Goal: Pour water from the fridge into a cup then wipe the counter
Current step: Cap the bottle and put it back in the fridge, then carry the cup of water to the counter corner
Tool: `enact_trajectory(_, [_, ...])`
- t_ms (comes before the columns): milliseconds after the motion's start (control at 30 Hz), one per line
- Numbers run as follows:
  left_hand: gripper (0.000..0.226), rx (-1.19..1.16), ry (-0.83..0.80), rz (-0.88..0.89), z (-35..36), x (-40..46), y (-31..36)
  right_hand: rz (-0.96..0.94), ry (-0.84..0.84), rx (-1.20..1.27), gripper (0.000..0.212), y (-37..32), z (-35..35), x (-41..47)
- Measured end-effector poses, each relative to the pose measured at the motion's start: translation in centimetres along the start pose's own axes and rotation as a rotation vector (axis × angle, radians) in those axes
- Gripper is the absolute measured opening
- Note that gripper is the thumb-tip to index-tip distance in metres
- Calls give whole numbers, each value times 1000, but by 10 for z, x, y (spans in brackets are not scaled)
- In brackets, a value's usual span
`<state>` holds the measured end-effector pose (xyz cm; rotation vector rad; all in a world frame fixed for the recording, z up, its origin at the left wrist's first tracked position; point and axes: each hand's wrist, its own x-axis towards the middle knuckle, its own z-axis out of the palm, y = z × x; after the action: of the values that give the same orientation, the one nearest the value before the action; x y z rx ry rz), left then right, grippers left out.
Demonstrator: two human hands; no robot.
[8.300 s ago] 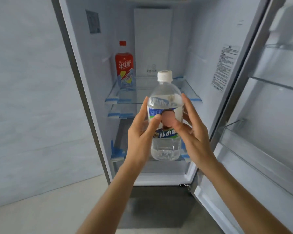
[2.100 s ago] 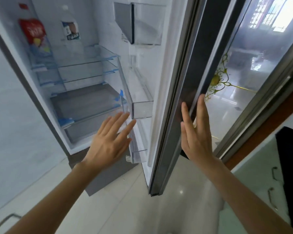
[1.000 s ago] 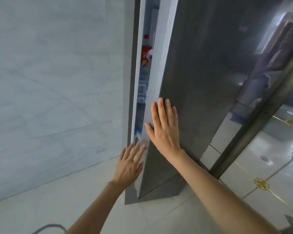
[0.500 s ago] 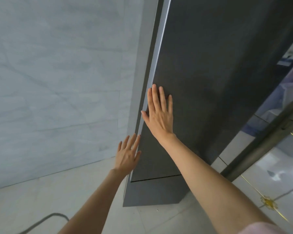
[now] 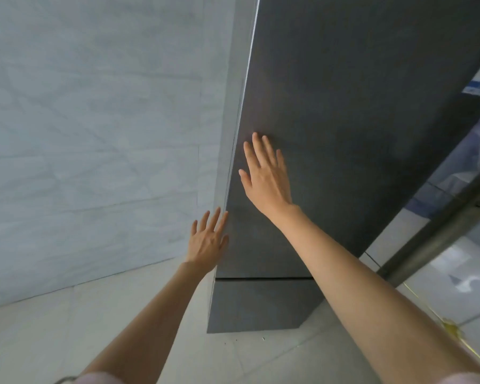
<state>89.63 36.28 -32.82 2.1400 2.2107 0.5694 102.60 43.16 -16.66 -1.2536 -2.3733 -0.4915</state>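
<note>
The dark grey fridge door [image 5: 358,112] is closed flush against the fridge body, so nothing inside shows. My right hand [image 5: 266,176] lies flat on the door near its left edge, fingers straight and spread. My left hand [image 5: 208,239] is lower, its straight fingertips at the door's left edge. Neither hand holds anything. No water bottle, cup or counter is in view.
A pale marbled wall [image 5: 94,134] fills the left side. Light floor tiles [image 5: 67,328] run below. The fridge's lower drawer front [image 5: 261,303] sits under the door. A metal-framed glass door [image 5: 441,231] stands to the right.
The fridge door has swung from a narrow gap to fully closed under my right palm. My left hand stays at the door's left edge.
</note>
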Motion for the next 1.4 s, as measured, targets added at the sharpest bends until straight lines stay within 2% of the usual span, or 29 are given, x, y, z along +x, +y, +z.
enact_trajectory(67, [57,17,-1,5,-2,-5,3,31,39,76,49,8,-4,-20])
enact_trajectory(200, [54,35,115,95,-3,-21,19,98,129,125,38,37,0,-82])
enact_trajectory(333, [44,30,247,170,-2,-43,47,240,166,153,38,73,5,-165])
enact_trajectory(400, [42,18,263,203,4,-57,65,319,151,160,37,90,5,-211])
enact_trajectory(700, [39,-35,51,298,65,-124,174,663,-30,182,43,149,0,-416])
enact_trajectory(900, [45,-64,-87,481,101,-154,280,895,-160,119,48,180,-26,-529])
enact_trajectory(1200, [46,-84,-290,792,144,-182,449,1247,-62,-48,50,226,-88,-648])
enact_trajectory(1400, [47,-153,-314,1093,176,-185,567,1432,44,-239,45,261,-121,-701])
